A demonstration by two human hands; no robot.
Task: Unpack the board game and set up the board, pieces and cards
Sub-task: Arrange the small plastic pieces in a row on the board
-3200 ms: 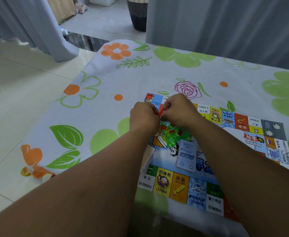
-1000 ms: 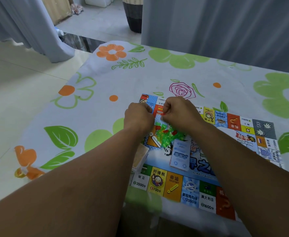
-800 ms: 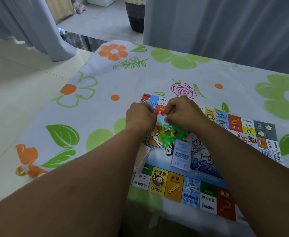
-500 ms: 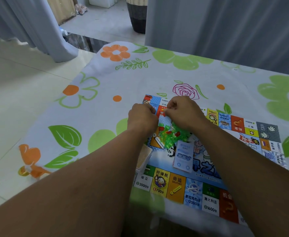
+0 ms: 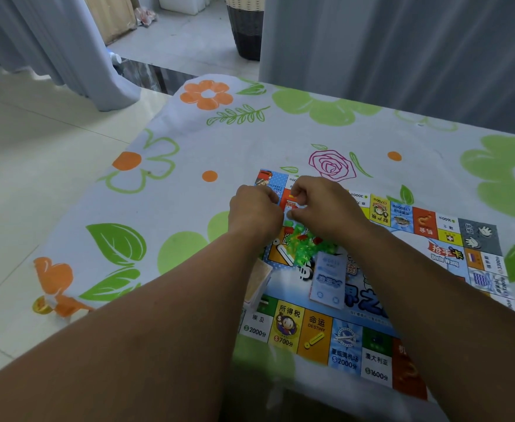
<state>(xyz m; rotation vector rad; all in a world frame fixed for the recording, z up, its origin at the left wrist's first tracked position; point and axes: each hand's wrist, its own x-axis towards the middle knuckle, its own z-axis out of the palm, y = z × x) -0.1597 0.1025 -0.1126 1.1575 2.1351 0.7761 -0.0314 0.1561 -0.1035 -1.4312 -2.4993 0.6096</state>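
Where the game board (image 5: 317, 330) has its far left corner, a small clear bag of pieces (image 5: 306, 243), green and red, lies bunched on the board's surface. Both hands grip the bag's top. The left hand (image 5: 254, 213) and the right hand (image 5: 326, 205) have their fingers curled and knuckles nearly touching, pinching the plastic between them above that corner. On the board's middle, just on the near side of the bag, lies a blue card deck (image 5: 327, 278). A tan card stack (image 5: 259, 283) rests at the board's left edge, beside the left forearm. The board lies flat on the desk (image 5: 189, 166), which is covered by a flowered cloth (image 5: 326, 108), with the board's near edge close to the desk's near edge. Beyond the board's far side hang grey curtains (image 5: 402, 56).
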